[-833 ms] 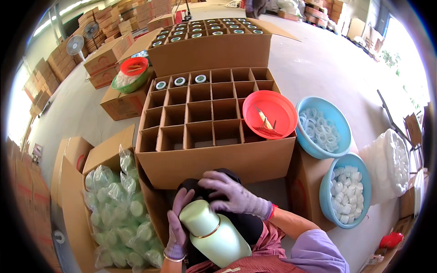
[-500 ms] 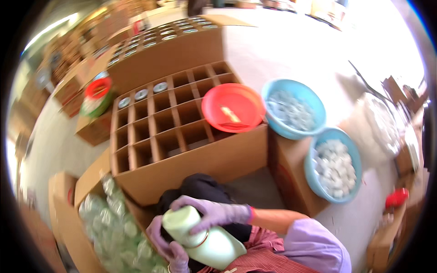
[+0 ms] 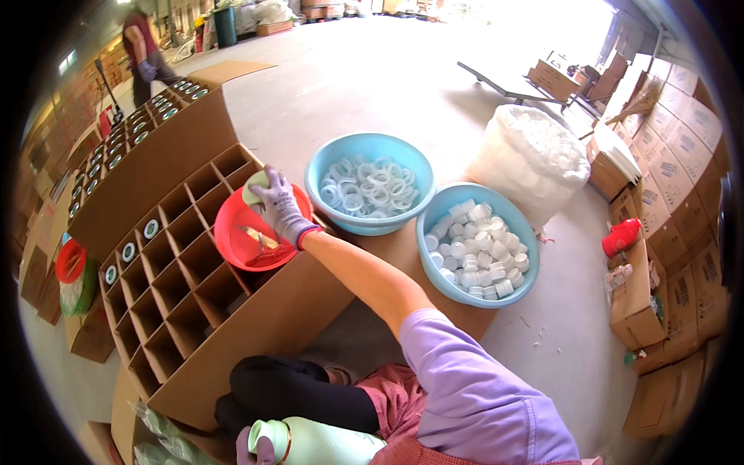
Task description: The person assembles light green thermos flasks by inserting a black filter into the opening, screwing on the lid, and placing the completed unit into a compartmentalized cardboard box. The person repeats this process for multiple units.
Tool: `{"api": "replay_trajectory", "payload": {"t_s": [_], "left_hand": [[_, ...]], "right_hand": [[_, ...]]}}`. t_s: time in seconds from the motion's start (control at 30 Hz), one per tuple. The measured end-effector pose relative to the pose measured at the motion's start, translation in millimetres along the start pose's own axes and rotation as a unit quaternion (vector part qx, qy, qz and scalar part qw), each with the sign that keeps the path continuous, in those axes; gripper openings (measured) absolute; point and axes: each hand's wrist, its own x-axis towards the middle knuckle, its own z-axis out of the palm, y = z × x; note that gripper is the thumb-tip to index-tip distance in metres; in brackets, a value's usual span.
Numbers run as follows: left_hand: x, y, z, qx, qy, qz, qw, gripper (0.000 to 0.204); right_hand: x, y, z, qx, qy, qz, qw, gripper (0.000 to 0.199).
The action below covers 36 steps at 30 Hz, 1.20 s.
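My right arm is stretched out to the red bowl (image 3: 225,232). The gloved fingers of my right hand (image 3: 277,203) are closed on a pale green bottle cap (image 3: 253,188) above the bowl's far edge. A small yellowish item (image 3: 260,236), not clear in kind, lies in that bowl. Low in the view, my gloved left hand (image 3: 262,449) grips the neck end of a pale green bottle (image 3: 329,443) lying across my lap. The bottle's mouth is uncovered, with a copper-coloured ring round its neck.
A divided carton (image 3: 232,353) stands before me, several slots holding round-topped items. Right of it are a blue basin (image 3: 372,225) of clear rings and a blue basin (image 3: 465,298) of white plugs. Beyond sits a white sack (image 3: 511,163). A person (image 3: 141,54) stands far left.
My right hand has left the bottle and reached forward to the red bowl with the cap. The left hand keeps hold of the bottle. The view has swung right.
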Motion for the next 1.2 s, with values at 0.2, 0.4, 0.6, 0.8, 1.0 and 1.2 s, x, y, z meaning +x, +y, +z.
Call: {"api": "replay_trajectory", "payload": {"t_s": [0.2, 0.4, 0.6, 0.8, 1.0, 1.2], "left_hand": [[-6.1, 36.7, 3.3, -0.101, -0.097, -0.091, 0.986, 0.054], [-36.6, 63.3, -22.0, -0.047, -0.048, -0.066, 0.996, 0.057], [-27.4, 126.6, -84.1, 0.016, 0.152, 0.241, 0.959, 0.098], [30.9, 100.9, -71.6, 0.273, 0.236, 0.339, 0.869, 0.086], [69.6, 92.4, -32.5, 0.354, 0.274, 0.349, 0.823, 0.080], [89.8, 78.3, -23.8, 0.341, 0.289, 0.390, 0.805, 0.087]], "right_hand": [[-12.6, 2.7, 1.1, -0.132, -0.162, 0.046, 0.977, 0.043], [3.7, -48.8, -51.3, -0.124, -0.249, -0.062, 0.958, 0.035], [-17.9, -17.1, -26.2, 0.170, -0.090, -0.013, 0.981, 0.018], [-19.0, -55.5, 31.0, -0.193, -0.312, 0.007, 0.930, 0.018], [2.2, -49.7, 48.6, -0.198, -0.276, -0.073, 0.938, 0.018], [8.9, -78.7, -14.6, 0.161, 0.058, -0.100, 0.980, 0.012]]}}
